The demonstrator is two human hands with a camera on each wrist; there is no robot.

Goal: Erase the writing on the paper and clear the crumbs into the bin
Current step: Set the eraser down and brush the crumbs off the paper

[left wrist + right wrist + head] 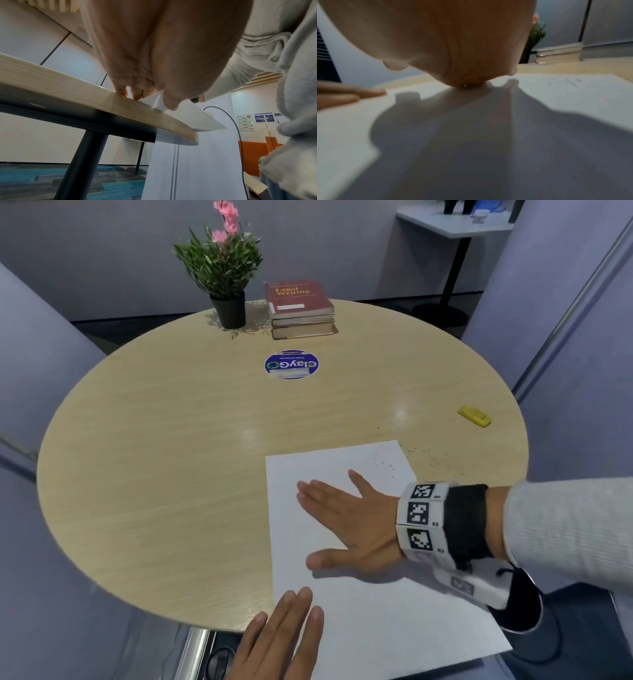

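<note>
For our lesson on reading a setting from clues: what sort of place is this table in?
Probably an office or study break-out area. A round wood-top table stands between partition panels. On the table are a ClayGO sticker and stacked books, the top one titled Legal Writing.

you are looking down at a round, light wood table (171,474). at its far edge a potted plant (230,309) is standing just left of a stack of books (301,309). a round blue sticker (291,364) is lying nearer the middle. a yellow eraser (474,416) is sitting near the right rim. a white paper (359,628) is overhanging your near edge, with dark crumbs (387,463) lying scattered on its far right corner and the wood beside it.
</note>
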